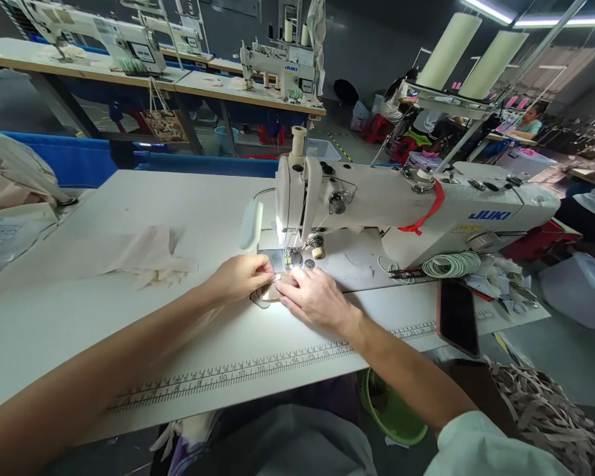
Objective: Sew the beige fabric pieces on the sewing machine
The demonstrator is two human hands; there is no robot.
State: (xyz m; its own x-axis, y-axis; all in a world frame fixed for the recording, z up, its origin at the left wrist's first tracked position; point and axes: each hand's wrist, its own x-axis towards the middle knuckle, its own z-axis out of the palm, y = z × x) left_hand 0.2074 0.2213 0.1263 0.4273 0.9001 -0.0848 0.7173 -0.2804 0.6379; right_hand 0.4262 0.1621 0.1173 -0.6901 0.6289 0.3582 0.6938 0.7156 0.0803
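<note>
Small tan fabric piece (268,293), flattish, on white table (218,211).

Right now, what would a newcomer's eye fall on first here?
First, the long white JUKI sewing machine, spanning centre to right. Below its left end, the left hand and right hand meet at a small beige fabric piece. A bright red cloth strip hangs on the machine's arm.

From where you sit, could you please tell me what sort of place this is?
Most likely a garment sewing workshop: the hands work fabric at a JUKI sewing machine, another JUKI machine stands beyond, and large thread cones sit on a stand.
</note>
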